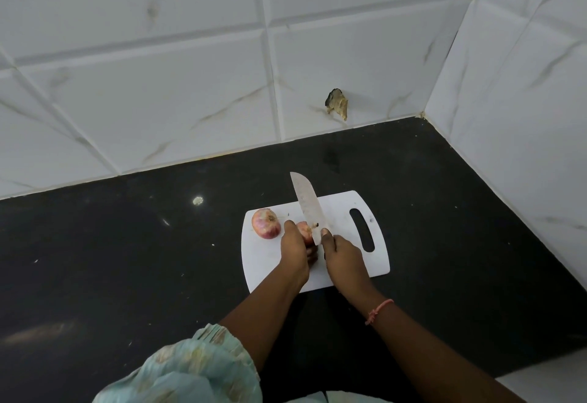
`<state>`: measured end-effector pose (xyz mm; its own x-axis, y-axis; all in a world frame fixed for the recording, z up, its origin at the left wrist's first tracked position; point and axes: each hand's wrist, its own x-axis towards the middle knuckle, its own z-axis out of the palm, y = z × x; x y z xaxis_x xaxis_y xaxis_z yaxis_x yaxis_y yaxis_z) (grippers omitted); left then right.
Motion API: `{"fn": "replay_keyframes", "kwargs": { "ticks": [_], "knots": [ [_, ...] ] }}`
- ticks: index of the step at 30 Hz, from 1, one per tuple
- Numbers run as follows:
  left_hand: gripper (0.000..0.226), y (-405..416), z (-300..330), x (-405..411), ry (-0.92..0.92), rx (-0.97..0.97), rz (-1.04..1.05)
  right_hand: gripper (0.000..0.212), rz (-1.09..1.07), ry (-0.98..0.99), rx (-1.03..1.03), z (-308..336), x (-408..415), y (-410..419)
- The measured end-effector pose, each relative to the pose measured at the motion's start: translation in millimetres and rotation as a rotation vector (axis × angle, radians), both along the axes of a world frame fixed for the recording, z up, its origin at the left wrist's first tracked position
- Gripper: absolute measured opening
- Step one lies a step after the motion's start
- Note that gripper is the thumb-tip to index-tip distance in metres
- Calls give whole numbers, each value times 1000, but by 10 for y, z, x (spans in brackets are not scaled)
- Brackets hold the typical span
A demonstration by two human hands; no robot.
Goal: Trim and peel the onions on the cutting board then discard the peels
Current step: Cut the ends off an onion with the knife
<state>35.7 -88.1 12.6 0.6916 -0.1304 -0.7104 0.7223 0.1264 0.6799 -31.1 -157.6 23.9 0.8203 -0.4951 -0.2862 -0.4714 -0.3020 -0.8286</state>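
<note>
1. Far left: broad stretch of black countertop, dotted with pale specks and one bright reflection, bounded at the back by the white marbled tile wall. Open surface here, well apart from either hand.
2. Patterned pale-green sleeve at bottom left, covering the upper left arm.
3. Whole red onion, skin on, resting near the far left corner of the white cutting board, just left of the left fingertips and apart from them.
4. Left hand curled over a second onion, pinning it to the board; fingers wrapped round it, hiding most of the bulb. Only a pinkish patch and a stubby stem end visible past the knuckles.
5. Knife, broad mottled blade pointing away beyond the board's far edge, its edge set against the gripped onion's stem end, immediately right of the left fingers.
6. Right hand clenched round the knife handle, forefinger extended along the blade's spine; handle itself hidden inside the fist.
7. Right of the right fingers: bare board surface, then the slotted handle hole near the board's right edge.
8. Pinkish thread bracelet on the right wrist.
9. Beyond the board's right edge: more black counter up to the corner where the side wall meets the rear tiles.
10. Chipped hole in the rear tile, well beyond the knife tip.
</note>
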Motion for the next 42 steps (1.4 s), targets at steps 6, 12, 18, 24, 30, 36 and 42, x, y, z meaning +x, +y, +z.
{"fn": "replay_keyframes", "kwargs": {
  "ticks": [6,12,18,24,30,36,42],
  "knots": [
    [46,-18,-39,-23,-47,-63,-13,55,-26,17,19,74,77,39],
    [47,-18,-85,-7,-60,-43,-41,50,-61,29,245,45,128,44],
    [49,-38,-126,-15,-97,25,-60,50,-66,109,356,112,82,20],
    [51,0,-23,-63,-204,62,-282,49,-105,88,295,52,66,-178],
    [33,158,-93,10,-729,161,-763,53,-143,113,352,10,-6,-494],
    [42,218,-238,79,-983,328,-737,48,-107,65,201,-21,-22,-528],
    [50,214,-305,0,-1018,422,-629,47,-79,114,-130,-65,-40,-533]
  ]
}}
